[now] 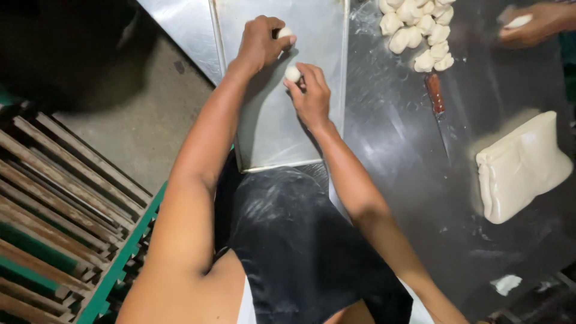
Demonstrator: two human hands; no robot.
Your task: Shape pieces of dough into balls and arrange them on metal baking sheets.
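— Nearest, lower left of frame? 
— Green-framed wooden slat rack (66,222).

— Mid-frame? 
— Right hand (312,96) pinching a small round white dough ball (293,73); left hand (261,42) clenched on a second small white dough ball (285,33), both over a bare rectangular steel tray (270,132).

— Progress? 
— No balls set down yet; heap of cut white dough pieces (420,30) waiting, upper right.

— Around? 
— Big pale dough slab (519,165) and brown-handled knife (437,102) on the dark floured desk (396,156); another person's hand (534,24), top right.

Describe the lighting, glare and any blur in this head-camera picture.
Head view: light from above puts soft glare on the metal tray and pale sheen on the dark floured table; the top left corner is near black; the left hand and right hand, each on a dough ball, look slightly soft, as does another person's hand at the top right.
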